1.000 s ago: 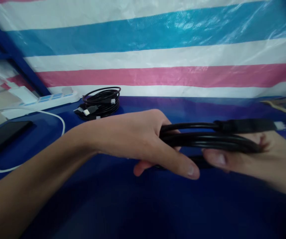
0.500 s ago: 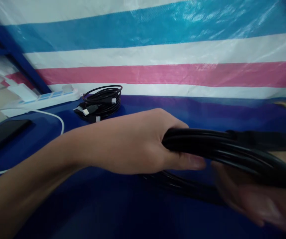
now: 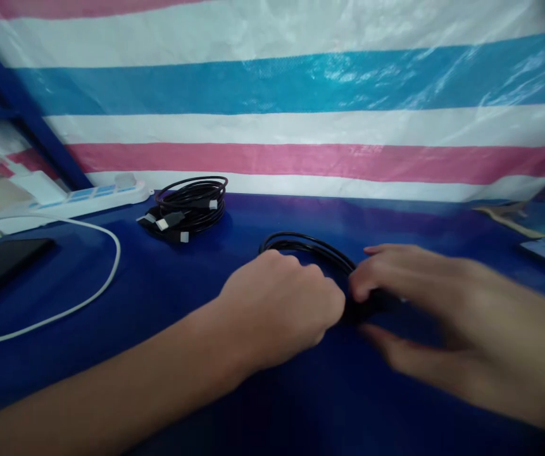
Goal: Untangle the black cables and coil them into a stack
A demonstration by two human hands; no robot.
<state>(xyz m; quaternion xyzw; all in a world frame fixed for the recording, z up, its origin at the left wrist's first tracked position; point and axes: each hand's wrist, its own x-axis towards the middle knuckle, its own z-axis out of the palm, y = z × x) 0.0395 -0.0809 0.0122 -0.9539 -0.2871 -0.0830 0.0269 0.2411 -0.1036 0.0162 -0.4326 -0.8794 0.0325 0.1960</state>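
Observation:
A coiled black cable [image 3: 307,246] lies on the blue table [image 3: 196,285] in the middle. My left hand [image 3: 281,304] rests over its near side with the fingers curled round the coil. My right hand [image 3: 424,297] is smeared by motion; its fingers reach in from the right and pinch the same cable beside the left hand. Most of the coil is hidden under both hands.
A second bundle of black cables with white plugs [image 3: 189,206] lies at the back left. A white power strip [image 3: 70,199] and a white cord [image 3: 87,291] are on the left, with a dark phone [image 3: 1,269] beside them. A striped tarp [image 3: 300,95] hangs behind.
Both hands have lowered the black coil from mid-air down onto the table and moved left. The coil now lies flat under them.

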